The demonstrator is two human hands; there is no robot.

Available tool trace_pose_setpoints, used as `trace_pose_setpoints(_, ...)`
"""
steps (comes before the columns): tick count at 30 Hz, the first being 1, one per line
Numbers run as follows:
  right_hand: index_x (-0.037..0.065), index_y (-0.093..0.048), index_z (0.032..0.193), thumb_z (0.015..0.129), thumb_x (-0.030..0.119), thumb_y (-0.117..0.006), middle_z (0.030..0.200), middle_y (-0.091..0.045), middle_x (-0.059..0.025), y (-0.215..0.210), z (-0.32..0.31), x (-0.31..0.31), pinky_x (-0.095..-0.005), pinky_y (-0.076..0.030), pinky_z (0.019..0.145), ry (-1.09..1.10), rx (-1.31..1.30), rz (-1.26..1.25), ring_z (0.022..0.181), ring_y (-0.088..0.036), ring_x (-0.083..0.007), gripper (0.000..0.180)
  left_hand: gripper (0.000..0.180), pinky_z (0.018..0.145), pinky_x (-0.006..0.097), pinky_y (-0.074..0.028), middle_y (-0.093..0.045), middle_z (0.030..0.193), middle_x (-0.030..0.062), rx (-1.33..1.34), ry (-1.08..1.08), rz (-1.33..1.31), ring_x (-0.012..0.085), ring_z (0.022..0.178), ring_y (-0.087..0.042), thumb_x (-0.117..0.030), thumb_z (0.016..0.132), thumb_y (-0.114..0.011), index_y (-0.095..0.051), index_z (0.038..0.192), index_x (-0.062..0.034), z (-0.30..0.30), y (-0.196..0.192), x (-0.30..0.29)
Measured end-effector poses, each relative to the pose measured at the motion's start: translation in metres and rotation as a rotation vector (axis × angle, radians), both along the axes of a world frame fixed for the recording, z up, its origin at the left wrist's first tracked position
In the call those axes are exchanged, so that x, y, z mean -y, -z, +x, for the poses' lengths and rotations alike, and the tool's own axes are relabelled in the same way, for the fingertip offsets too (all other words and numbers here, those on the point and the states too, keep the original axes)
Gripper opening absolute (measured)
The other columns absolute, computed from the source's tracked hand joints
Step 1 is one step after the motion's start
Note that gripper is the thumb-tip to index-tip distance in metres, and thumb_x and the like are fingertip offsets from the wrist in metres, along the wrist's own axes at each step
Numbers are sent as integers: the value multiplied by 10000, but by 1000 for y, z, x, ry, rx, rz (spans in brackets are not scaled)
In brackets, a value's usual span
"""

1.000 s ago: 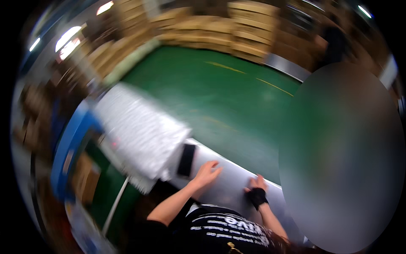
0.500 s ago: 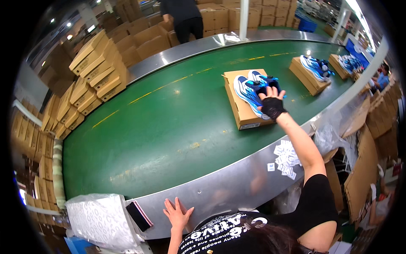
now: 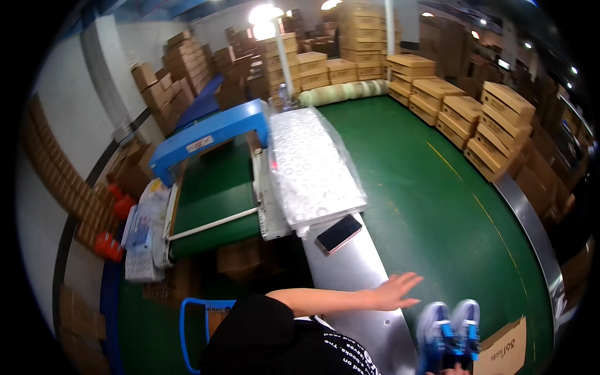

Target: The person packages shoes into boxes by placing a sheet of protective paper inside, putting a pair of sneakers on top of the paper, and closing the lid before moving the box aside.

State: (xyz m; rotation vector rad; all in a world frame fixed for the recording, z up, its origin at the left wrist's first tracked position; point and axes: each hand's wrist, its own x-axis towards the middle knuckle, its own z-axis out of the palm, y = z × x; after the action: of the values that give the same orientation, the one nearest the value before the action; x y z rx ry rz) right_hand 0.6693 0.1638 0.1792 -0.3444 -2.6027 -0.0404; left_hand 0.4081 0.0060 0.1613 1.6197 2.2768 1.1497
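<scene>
A pair of blue and white sports shoes [image 3: 441, 330] is at the lower right edge, toes pointing away from me. My right hand [image 3: 458, 370] grips them at the heel end; only a few fingertips show, and the rest is cut off by the picture's edge. Just right of the shoes sits a brown cardboard shoebox [image 3: 505, 350] on the green conveyor belt. My left hand [image 3: 395, 292] stretches over the metal edge of the line, palm down, fingers spread and holding nothing.
A phone [image 3: 339, 234] lies on the metal ledge [image 3: 347, 269] beside a plastic-wrapped stack of patterned paper [image 3: 312, 169]. Left of that stands a machine with a blue arch [image 3: 212, 134] and its own belt. Stacked shoeboxes [image 3: 500, 125] line the far side of the green belt [image 3: 431, 212].
My view has swung left toward the belt's end. The shoes have come off the box top into my right hand. My left hand has lifted from the metal ledge.
</scene>
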Motion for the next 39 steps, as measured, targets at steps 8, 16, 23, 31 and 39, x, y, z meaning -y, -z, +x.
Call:
trace_pose_setpoints(8, 149, -586, 755, 483, 371, -739, 1009, -546, -67, 90, -46, 26, -451, -341, 789, -398, 571, -314, 924, -522, -247, 383, 368, 757, 474, -377, -501, 1033, 199, 97, 382, -522, 324, 1013, -443, -359, 778, -532, -582, 789, 5, 37, 11, -31)
trace_pose_setpoints(16, 67, -581, 777, 716, 165, -576, 950, -554, -131, 71, -2, -86, -357, -411, 670, 122, 191, -245, 855, -538, -285, 116, 318, 616, 436, -432, -562, 676, 143, 181, 306, -347, 325, 713, -559, -308, 721, -568, -554, 651, 2, 48, 51, -17)
trace_pose_setpoints(23, 58, -571, 784, 725, 171, -573, 924, -549, -136, 98, 20, -17, -363, -409, 667, 376, 233, -252, 833, -536, -285, 127, 537, 797, 546, -333, -408, 1131, 228, 185, 360, -272, 348, 1041, -428, -351, 740, -574, -436, 1142, -23, 51, 22, -26)
trace_pose_setpoints(31, 48, -559, 792, 736, 177, -570, 894, -542, -142, 111, 35, 27, -369, -407, 664, 548, 212, -304, 807, -533, -284, 141, 626, 949, 580, -194, -214, 1309, 255, -118, 568, -58, 384, 1223, -221, -389, 738, -569, -352, 1239, -81, 72, 4, -56)
trace_pose_setpoints(39, 38, -547, 800, 746, 184, -567, 864, -536, -149, 135, 78, 71, -376, -404, 662, 849, 108, -344, 781, -530, -283, 157, 460, 682, 425, -392, -603, 732, 113, -269, 467, -398, 283, 774, -572, -507, 764, -471, -619, 724, -73, -10, 53, -59)
